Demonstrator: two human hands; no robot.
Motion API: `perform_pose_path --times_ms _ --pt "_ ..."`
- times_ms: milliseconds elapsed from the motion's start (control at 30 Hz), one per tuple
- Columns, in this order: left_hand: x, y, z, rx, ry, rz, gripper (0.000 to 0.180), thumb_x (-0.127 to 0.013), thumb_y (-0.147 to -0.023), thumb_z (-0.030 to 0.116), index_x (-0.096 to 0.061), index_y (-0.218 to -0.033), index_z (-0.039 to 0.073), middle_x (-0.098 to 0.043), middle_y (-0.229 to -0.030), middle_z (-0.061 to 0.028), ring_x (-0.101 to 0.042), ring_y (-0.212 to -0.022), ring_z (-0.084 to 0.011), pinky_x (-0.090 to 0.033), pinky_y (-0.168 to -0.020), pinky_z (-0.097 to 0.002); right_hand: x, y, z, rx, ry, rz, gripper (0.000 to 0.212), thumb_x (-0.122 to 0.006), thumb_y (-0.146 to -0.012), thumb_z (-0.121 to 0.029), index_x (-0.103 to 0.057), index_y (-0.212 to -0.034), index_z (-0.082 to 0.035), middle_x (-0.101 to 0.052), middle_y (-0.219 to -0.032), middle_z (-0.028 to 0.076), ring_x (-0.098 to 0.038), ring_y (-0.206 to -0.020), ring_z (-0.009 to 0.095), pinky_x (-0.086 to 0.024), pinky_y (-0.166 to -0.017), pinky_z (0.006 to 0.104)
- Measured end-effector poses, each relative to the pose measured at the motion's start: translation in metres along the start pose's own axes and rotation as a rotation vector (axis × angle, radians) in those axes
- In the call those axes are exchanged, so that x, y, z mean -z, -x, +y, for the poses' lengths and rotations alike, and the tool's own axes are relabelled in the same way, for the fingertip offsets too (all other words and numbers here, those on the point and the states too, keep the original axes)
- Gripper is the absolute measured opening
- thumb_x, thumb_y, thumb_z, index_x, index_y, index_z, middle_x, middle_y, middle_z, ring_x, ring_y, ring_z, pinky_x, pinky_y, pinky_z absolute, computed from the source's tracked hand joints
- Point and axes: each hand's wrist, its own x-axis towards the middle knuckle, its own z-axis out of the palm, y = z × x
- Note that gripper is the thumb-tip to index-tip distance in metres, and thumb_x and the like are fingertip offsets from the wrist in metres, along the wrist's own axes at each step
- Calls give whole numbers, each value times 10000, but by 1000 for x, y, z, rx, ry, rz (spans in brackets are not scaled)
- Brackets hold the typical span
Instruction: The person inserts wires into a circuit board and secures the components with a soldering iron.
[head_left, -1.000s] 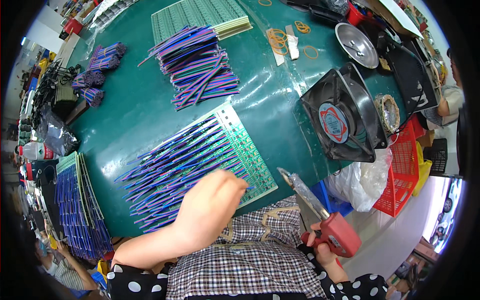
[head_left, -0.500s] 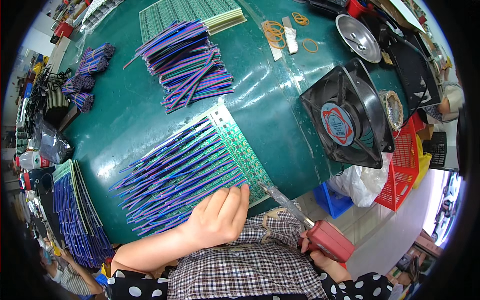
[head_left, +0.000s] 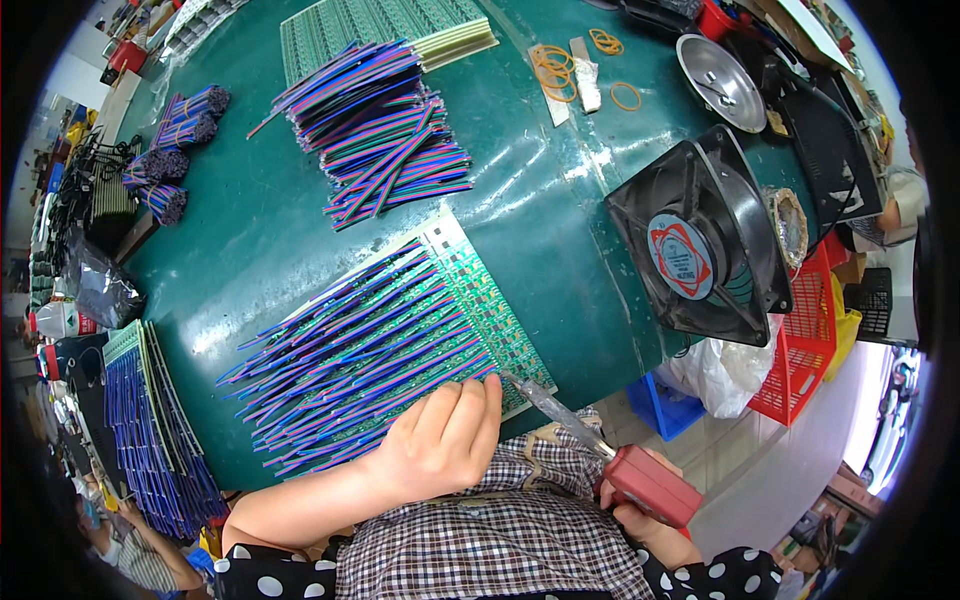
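A green circuit board panel [head_left: 505, 340] lies on the bench before me, with rows of blue, pink and green ribbon wires [head_left: 340, 330] running leftward from it. My left hand [head_left: 440, 435] is closed in a pinch over the board's near edge, fingertips on a wire end that is mostly hidden beneath them. In my right hand [head_left: 645, 525] I grip a red soldering gun [head_left: 652, 487] by its handle. Its long tip, partly covered by a clear sleeve, reaches to the board right beside my left fingertips.
A black fan [head_left: 695, 240] stands right of the board. Beyond it sit a pile of loose wires [head_left: 390, 150], stacked bare panels [head_left: 350, 30], rubber bands [head_left: 555, 72] and a metal dish [head_left: 720, 82]. Wired panels [head_left: 155, 430] stand at left, wire bundles [head_left: 170, 165] farther back.
The soldering gun has shifted a little left, bringing its tip closer to my left fingertips. My left hand keeps its pinch at nearly the same spot. The whole view has shifted slightly.
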Motion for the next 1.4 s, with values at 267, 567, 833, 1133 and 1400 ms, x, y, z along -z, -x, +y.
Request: perform_pose_path --times_ms 267,567,833,1133,1400 --pt "1 -3 1 -10 -37 -9 361 -586 -564 54 -678 -896 -54 -587 -795 -85 -570 -636 -160 -468 -512 -233 2 -17 -15 -25 -50 -8 661 -830 -674 -312 -557 -1126 86 -681 -792 131 -686 -659 233 -540 -603 295" --pt "3 -3 0 -62 -110 -39 278 -621 -640 55 -678 -895 -40 -592 -804 -78 -575 -655 -158 -457 -516 -217 12 9 -15 -137 -58 -98 684 -833 -671 -336 -547 -1141 70 -684 -836 145 -693 -684 251 -547 -611 312" --pt "2 -2 1 -79 -114 -29 284 -618 -629 53 -685 -890 -38 -598 -807 -80 -584 -669 -164 -463 -525 -218 9 -17 -20 62 129 -58 668 -831 -659 -320 -565 -1112 93 -678 -860 150 -691 -697 260 -548 -616 314" --pt "0 -1 2 -88 -126 3 273 -626 -633 47 -687 -885 -39 -596 -801 -82 -585 -673 -166 -470 -527 -220 9 4 -17 -84 -14 -68 646 -826 -666 -336 -584 -1090 87 -681 -864 139 -693 -690 260 -549 -611 314" --pt "0 -1 3 -104 -151 -7 252 -641 -658 43 -687 -891 -40 -594 -800 -82 -582 -669 -168 -467 -525 -218 10 4 -14 -81 7 -56 659 -830 -656 -360 -590 -1074 89 -679 -861 145 -688 -675 260 -546 -605 316"
